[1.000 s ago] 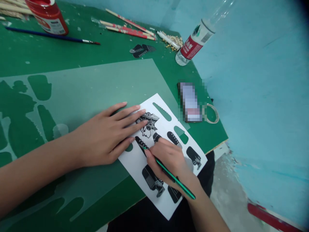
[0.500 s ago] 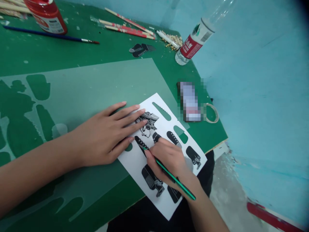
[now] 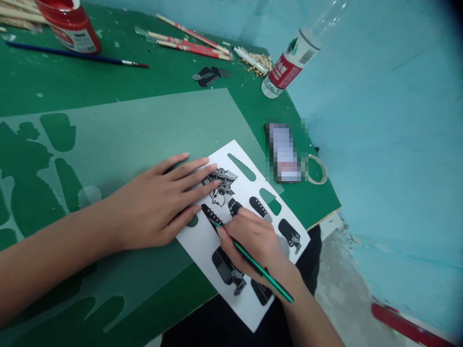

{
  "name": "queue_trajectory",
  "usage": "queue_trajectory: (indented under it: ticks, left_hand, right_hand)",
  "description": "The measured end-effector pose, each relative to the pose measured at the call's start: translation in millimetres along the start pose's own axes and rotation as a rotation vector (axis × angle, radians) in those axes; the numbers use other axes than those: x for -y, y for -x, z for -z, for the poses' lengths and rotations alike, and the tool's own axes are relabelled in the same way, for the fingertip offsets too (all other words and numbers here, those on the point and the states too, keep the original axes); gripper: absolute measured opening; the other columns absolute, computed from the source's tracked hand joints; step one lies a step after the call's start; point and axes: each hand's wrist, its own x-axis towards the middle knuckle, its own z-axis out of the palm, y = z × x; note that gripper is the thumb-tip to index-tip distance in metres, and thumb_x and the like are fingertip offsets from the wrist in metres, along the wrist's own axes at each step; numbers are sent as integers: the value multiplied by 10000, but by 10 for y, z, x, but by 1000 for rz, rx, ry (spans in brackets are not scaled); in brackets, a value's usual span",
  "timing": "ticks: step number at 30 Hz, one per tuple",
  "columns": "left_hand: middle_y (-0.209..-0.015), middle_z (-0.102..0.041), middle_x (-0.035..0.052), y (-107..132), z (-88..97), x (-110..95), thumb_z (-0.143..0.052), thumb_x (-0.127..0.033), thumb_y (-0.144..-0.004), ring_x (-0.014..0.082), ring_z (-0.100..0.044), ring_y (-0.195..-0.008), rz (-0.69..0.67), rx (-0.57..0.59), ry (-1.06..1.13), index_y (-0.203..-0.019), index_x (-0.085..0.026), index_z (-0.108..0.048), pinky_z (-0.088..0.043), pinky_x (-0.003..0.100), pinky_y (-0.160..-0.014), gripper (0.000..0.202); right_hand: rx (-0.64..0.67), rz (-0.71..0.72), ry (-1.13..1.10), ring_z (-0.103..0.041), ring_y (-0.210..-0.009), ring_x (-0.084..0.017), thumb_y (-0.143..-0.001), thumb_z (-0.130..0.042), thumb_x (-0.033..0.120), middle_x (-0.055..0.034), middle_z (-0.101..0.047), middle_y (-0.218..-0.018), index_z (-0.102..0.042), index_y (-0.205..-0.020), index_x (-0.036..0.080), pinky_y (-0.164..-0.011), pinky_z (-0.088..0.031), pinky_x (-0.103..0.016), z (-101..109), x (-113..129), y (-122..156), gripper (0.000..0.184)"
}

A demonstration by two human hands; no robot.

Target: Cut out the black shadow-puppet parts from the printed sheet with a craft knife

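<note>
A white sheet (image 3: 202,241) printed with black figure parts lies near the front edge of the green table (image 3: 108,82). My left hand (image 3: 159,205) lies flat on its left side, fingers stretched out and pressing it down. My right hand (image 3: 255,241) is closed on a thin green tool (image 3: 264,274), whose tip touches a black shape on the sheet just below my left fingertips. Several shapes are cut out of the sheet, showing green through the holes.
A large translucent sheet (image 3: 144,125) with cut-out shapes lies under the white one. At the back stand a red paint jar (image 3: 70,24), a blue brush (image 3: 72,54), red sticks (image 3: 191,43) and a plastic bottle (image 3: 289,62). A tape ring (image 3: 318,169) lies at the right edge.
Almost nothing: my right hand and the green tool have shifted very slightly along the black shape. My left hand stays flat in place.
</note>
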Motion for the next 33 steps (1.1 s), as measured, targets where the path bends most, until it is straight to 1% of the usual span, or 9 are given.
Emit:
queue_trajectory:
  ticks: [4, 8, 13, 16, 23, 28, 33]
  left_hand:
    - [-1914, -354, 105, -4, 17, 11, -371, -384, -1252, 310, -271, -1801, -20, 21, -8, -1806, -192, -455, -71, 487, -1484, 592]
    - [-1917, -348, 104, 7, -7, 18, -339, -381, -1251, 300, -255, -1806, -24, -1, -26, -1811, -198, -439, -69, 488, -1480, 598]
    - [-1919, -352, 73, 13, -44, 22, -367, -389, -1239, 291, -265, -1804, -17, -22, -13, -1810, -221, -443, -76, 477, -1486, 600]
    - [-1923, -344, 62, 10, -45, 20, -352, -384, -1238, 278, -252, -1808, -17, -19, -21, -1809, -229, -438, -80, 479, -1486, 598]
    - [-1917, -358, 110, 10, -22, 15, -344, -379, -1252, 281, -232, -1814, -31, -16, -39, -1801, -197, -448, -76, 484, -1478, 587]
    - [-1922, -353, 89, 7, -35, 14, -335, -392, -1257, 261, -221, -1816, -25, -14, -49, -1807, -225, -428, -78, 479, -1478, 582]
    - [-1916, -364, 98, 7, -22, -1, -325, -373, -1254, 266, -239, -1812, -13, -12, -46, -1800, -212, -442, -102, 495, -1476, 581]
  right_hand:
    - [-10, 2, -4, -446, -680, -170, -1139, -597, 68, 28, -547, -719, -459, -887, 264, -596, -430, -328, 5, 1, 9, 348]
    - [-5, 1, 0, -441, -683, -170, -1138, -595, 63, 25, -550, -722, -461, -883, 263, -609, -432, -326, 8, 9, 15, 351]
    - [0, -15, 14, -428, -673, -166, -1148, -584, 70, 33, -530, -709, -458, -868, 265, -595, -407, -326, 5, 16, 23, 364]
    - [-12, -21, 25, -416, -660, -166, -1138, -593, 69, 37, -512, -697, -449, -852, 271, -582, -392, -332, 3, 16, 27, 379]
    - [-10, -28, 27, -434, -660, -172, -1121, -602, 58, 38, -516, -703, -456, -848, 275, -586, -408, -339, 5, 21, 27, 379]
    - [-17, -27, 15, -430, -658, -171, -1129, -596, 69, 37, -505, -701, -443, -845, 275, -583, -396, -336, 0, 20, 40, 382]
    - [-23, -53, 12, -422, -652, -165, -1132, -590, 79, 41, -498, -699, -443, -837, 273, -587, -385, -331, -4, 37, 51, 383]
